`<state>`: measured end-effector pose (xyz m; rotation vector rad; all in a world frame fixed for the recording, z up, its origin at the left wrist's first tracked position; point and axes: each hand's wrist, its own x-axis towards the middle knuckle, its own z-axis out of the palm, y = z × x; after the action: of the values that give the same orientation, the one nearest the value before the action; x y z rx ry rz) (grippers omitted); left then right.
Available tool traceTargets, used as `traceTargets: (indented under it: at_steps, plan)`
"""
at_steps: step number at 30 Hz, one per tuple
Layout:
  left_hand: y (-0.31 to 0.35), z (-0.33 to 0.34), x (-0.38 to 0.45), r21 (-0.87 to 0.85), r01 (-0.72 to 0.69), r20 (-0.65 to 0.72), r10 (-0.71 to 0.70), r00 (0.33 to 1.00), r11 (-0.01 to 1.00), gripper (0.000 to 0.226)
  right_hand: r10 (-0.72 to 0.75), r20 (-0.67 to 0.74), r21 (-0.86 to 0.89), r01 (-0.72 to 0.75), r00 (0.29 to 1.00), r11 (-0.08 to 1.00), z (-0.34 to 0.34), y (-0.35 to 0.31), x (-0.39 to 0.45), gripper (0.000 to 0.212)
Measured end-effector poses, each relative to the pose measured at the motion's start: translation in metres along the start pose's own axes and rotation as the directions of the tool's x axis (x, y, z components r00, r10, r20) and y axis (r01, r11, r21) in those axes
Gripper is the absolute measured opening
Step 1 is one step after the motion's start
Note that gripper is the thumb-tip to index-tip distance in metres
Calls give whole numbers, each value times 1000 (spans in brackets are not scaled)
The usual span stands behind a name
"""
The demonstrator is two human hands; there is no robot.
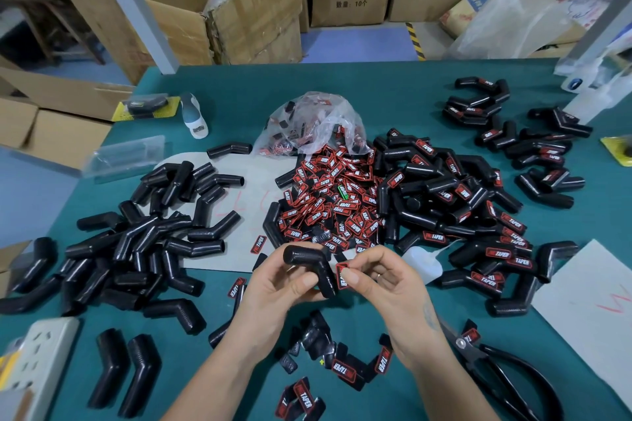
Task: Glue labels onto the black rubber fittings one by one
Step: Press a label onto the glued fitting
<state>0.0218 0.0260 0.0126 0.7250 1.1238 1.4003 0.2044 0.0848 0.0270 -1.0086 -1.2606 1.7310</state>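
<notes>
My left hand (273, 287) grips a bent black rubber fitting (307, 261) just above the green table (376, 79). My right hand (386, 280) pinches a red and black label (341, 275) against the fitting's lower arm. Plain black fittings (143, 249) lie heaped to the left. Fittings bearing labels (472, 215) are piled to the right. A heap of loose labels (328, 202) sits in the middle, spilling from a clear plastic bag (314, 123).
Black scissors (506, 376) lie at the lower right beside a white sheet (588, 311). A small white glue bottle (422, 261) lies behind my right hand. A power strip (34, 362) is at the lower left. Cardboard boxes (232, 10) stand beyond the table.
</notes>
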Motion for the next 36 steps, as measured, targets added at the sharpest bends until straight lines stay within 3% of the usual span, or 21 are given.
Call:
traceTargets:
  at_steps: [9, 14, 19, 22, 25, 28, 30, 32, 36]
  plan:
    - [-3, -2, 3, 65, -91, -26, 93, 995, 994, 37, -46, -37, 37, 47, 998, 998, -1, 1, -1, 20]
    - [-6, -2, 3, 132, -124, -52, 132, 990, 983, 28, -56, -64, 42, 59, 996, 997, 0, 0, -1, 42]
    - [-11, -4, 3, 293, -188, -90, 223, 971, 937, 30, -83, -62, 31, 85, 995, 996, 2, 2, -1, 20]
    - [-11, -6, 2, 399, -199, -119, 266, 957, 895, 32, -213, -76, -183, 197, 974, 963, 5, 4, -3, 8]
    - [-10, -9, 1, 463, -252, -165, 362, 918, 850, 34, -481, -61, -514, 386, 874, 766, 8, 13, -4, 6]
    - [-7, -8, -2, 416, -312, -203, 422, 884, 854, 41, -728, 79, -782, 495, 681, 379, 8, 23, -4, 7]
    - [-6, -5, -4, 384, -346, -217, 447, 868, 856, 43, -798, 144, -842, 496, 585, 212, 7, 28, -2, 25]
    - [-6, -1, -7, 380, -392, -198, 488, 850, 838, 44, -823, 162, -862, 485, 544, 151, 6, 30, -1, 35]
    - [-8, 2, -10, 442, -498, -93, 590, 802, 746, 53, -789, 174, -847, 498, 589, 185, 6, 31, 0, 6]
